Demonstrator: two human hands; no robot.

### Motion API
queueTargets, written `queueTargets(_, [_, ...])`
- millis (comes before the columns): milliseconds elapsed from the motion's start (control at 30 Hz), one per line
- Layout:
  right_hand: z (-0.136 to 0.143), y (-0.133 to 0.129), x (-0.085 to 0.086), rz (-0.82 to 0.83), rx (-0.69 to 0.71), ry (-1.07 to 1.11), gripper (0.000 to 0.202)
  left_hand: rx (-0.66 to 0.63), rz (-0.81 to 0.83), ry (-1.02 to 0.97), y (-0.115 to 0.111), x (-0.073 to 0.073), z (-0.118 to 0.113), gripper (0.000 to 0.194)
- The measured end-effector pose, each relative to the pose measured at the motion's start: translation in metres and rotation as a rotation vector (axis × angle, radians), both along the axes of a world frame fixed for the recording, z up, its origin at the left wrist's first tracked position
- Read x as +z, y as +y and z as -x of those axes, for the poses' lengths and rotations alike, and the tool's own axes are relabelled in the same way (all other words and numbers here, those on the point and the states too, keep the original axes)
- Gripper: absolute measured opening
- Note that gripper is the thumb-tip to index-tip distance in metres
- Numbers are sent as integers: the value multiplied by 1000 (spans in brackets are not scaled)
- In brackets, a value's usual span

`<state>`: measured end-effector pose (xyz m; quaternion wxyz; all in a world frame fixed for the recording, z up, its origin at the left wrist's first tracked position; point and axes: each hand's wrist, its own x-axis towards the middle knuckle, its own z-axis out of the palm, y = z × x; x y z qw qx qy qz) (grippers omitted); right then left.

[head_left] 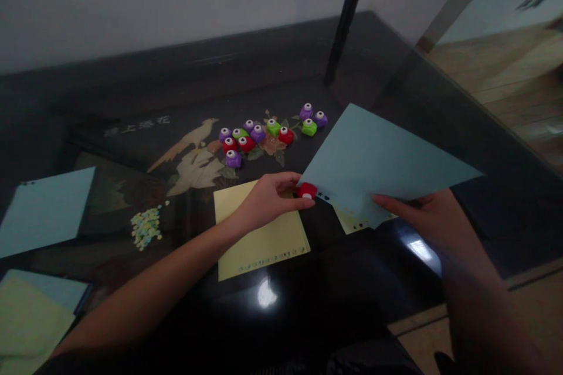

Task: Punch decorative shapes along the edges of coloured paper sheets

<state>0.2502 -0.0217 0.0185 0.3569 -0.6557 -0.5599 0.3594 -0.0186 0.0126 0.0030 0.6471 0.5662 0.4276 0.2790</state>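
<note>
Between the thumb and fingers of my left hand (272,199) is a red craft punch (307,190), set at the left corner of a blue sheet of paper (382,152). A few small punched holes show along the sheet's edge beside the punch. My right hand (417,217) grips the sheet's lower edge, thumb on top and fingers hidden beneath. Under my left forearm lies a yellow sheet (268,240) with a row of punched shapes along its near edge. Another yellow sheet (350,223), also punched, is mostly covered by the blue one.
Several purple, green and red punches (257,133) stand in the middle of the dark glossy table (185,85). Paper cut-outs (146,227) form a small pile at left. A blue sheet (46,211) and stacked papers (30,322) lie far left. A black pole (349,17) rises behind.
</note>
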Motion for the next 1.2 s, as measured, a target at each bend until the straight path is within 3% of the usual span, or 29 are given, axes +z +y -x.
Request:
queueTargets(400, [1,2,0,-26,-25,-31,20,-1,-14,-74,2,-6,1,32])
queueTargets(867, [14,0,-4,-244,-40,-65,9,-3,-25,-38,2,-6,2,35])
queueTargets(1200, [10,-3,-5,-261,-62,-119,8,19,-35,-68,2,-7,1,41])
